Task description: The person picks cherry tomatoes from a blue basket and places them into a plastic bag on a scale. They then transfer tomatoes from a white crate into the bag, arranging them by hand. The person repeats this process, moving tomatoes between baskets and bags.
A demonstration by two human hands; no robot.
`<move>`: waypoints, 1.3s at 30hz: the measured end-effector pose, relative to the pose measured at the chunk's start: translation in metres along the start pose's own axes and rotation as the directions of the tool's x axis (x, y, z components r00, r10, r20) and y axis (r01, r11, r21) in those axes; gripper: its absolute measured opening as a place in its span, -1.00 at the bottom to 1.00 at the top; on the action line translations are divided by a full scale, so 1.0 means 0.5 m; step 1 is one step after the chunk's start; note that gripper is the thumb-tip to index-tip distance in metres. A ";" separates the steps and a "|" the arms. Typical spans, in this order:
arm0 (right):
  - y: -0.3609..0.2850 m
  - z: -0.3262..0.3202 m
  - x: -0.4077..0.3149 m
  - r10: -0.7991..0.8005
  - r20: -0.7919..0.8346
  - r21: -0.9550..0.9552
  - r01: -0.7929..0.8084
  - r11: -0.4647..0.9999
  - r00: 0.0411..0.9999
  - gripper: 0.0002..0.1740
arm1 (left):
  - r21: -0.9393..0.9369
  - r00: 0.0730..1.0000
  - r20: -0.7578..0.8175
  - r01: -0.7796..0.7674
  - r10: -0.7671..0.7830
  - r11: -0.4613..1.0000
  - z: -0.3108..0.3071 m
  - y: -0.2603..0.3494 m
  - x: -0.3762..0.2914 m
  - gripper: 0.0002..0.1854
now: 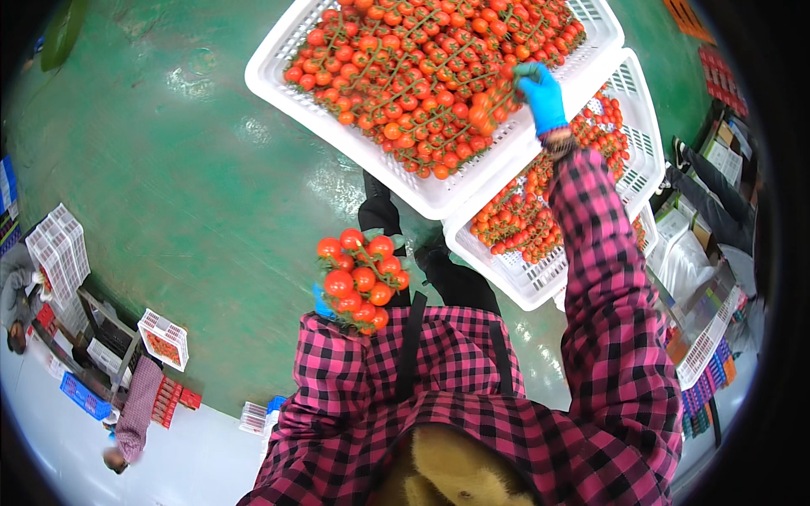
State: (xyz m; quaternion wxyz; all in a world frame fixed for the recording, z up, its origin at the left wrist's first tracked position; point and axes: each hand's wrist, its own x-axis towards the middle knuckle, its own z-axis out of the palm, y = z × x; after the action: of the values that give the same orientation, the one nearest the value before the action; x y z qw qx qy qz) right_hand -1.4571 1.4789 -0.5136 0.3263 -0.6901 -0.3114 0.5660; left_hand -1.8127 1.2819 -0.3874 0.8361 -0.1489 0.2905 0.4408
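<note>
My left hand (323,302), in a blue glove, holds a bunch of cherry tomatoes on the vine (361,281) before my waist. The tomatoes cover most of that hand. My right hand (541,95), gloved alike, pinches a blurred truss of cherry tomatoes (492,109) by its upper end. This truss hangs over the right side of a white plastic crate (354,148), which is heaped with red and orange tomatoes (411,69) on green stems. Beneath my right forearm, a second white crate (535,288) holds more vine tomatoes (525,221).
Green floor (190,190) spreads out to the left. Lower left, a person in a checked sleeve (140,398) is near a small white crate of tomatoes (163,346) and stacked red crates (166,401). Another person's legs (715,196) show at right, beside boxes.
</note>
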 end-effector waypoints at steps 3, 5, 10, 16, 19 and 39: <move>0.022 -0.102 0.106 -0.064 -0.024 -0.399 0.050 0.916 0.998 -0.71 | -0.083 0.995 0.096 0.005 0.003 0.997 0.001 0.000 0.010 -0.31; -0.010 -0.047 0.104 -0.761 0.097 -0.878 0.415 0.237 0.641 -0.68 | -0.127 1.000 -0.008 0.012 -0.013 0.992 0.026 0.006 0.004 -0.30; -0.073 0.318 -0.056 -0.280 0.394 -0.440 0.448 0.778 0.875 -0.79 | -0.203 1.000 0.004 0.018 -0.018 0.979 0.069 0.004 0.028 -0.34; 0.018 0.520 -0.022 -0.373 0.369 -0.738 0.513 0.439 0.851 -0.82 | 0.031 0.982 -0.186 -0.028 0.033 0.999 0.080 0.039 0.037 -0.40; 0.039 0.466 -0.010 -0.423 0.412 -0.474 0.586 0.657 0.807 -0.86 | -0.019 0.986 -0.125 -0.114 0.111 0.993 0.073 0.065 0.034 -0.40; -0.114 0.195 -0.157 0.132 0.453 0.349 -0.312 0.884 0.882 -0.86 | 0.127 0.980 -0.065 -0.176 0.185 0.976 0.145 0.106 0.151 -0.58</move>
State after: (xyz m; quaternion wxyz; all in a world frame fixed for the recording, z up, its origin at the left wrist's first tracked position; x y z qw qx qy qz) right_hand -1.5695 1.4594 -0.4370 0.3214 -0.5007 -0.1644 0.7867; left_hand -1.7973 1.3979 -0.3766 0.7882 -0.0878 0.3609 0.4907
